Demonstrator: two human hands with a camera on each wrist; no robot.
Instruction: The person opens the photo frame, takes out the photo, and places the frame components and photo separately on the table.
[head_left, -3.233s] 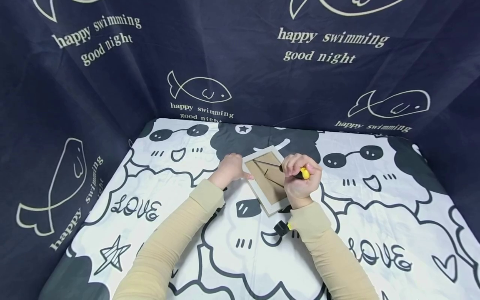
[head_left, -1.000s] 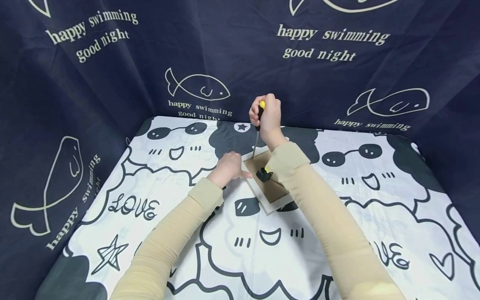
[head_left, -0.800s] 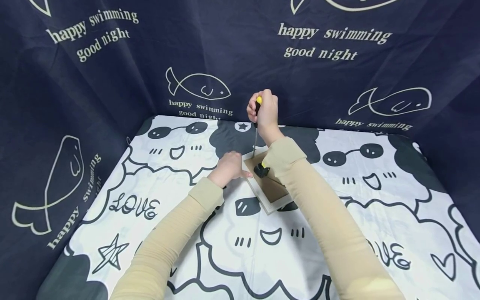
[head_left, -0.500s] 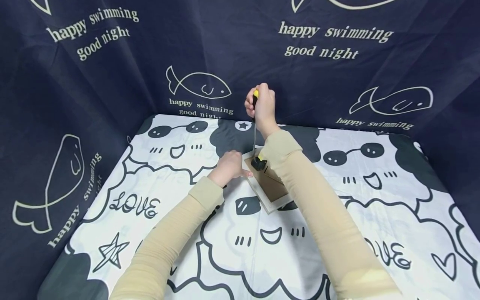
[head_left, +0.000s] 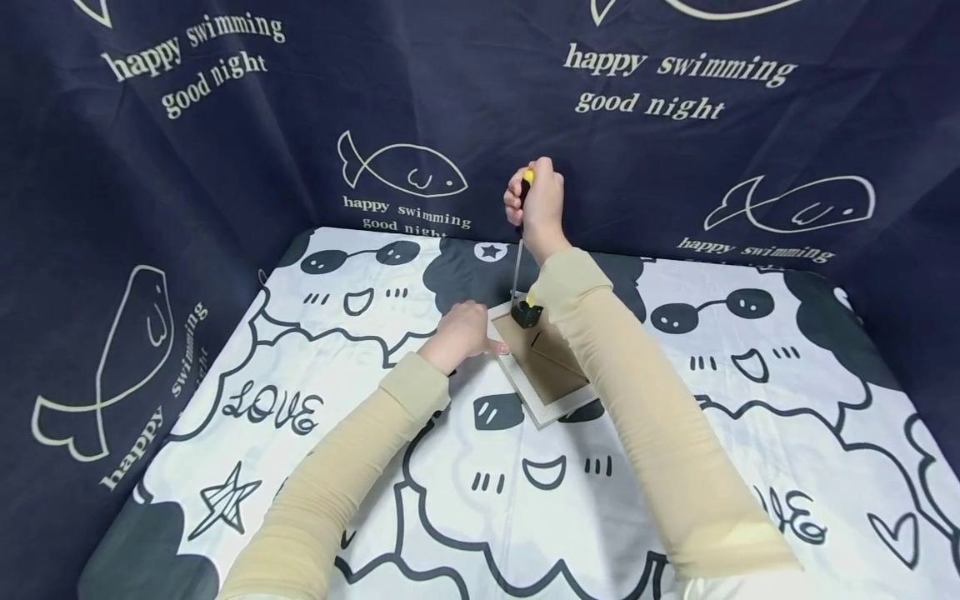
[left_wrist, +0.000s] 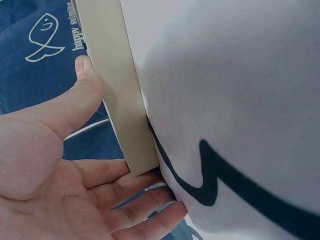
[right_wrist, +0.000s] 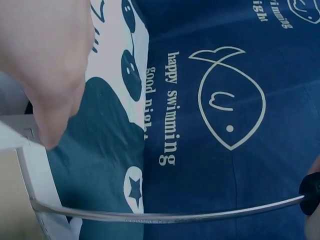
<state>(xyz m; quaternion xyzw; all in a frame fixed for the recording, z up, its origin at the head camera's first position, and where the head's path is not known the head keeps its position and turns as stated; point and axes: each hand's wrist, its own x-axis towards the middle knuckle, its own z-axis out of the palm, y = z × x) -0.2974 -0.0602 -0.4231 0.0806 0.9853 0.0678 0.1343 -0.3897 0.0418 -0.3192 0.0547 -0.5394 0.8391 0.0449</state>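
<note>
A picture frame (head_left: 555, 407) lies face down, its white border round a brown backing board (head_left: 551, 371). My left hand (head_left: 463, 330) holds the frame's left corner; in the left wrist view the thumb (left_wrist: 87, 90) lies along one side of its edge and the fingers (left_wrist: 132, 200) sit at the corner. With curled fingers my right hand (head_left: 543, 208) grips the black-and-yellow handle of a screwdriver (head_left: 527, 190), nearly upright above the far corner. In the right wrist view its long metal shaft (right_wrist: 175, 216) reaches the frame's inner edge.
A black wrist camera (head_left: 527, 314) on the right wrist covers part of the backing board. The frame rests on a white cloth (head_left: 510, 508) with black cartoon drawings. Dark blue curtains (head_left: 480, 83) with fish prints stand behind and at the sides.
Since the earliest frame, my right hand has swung up from the frame's right side, turning the screwdriver from slanted to nearly upright. Lately it has risen slightly. My left hand stays on the frame.
</note>
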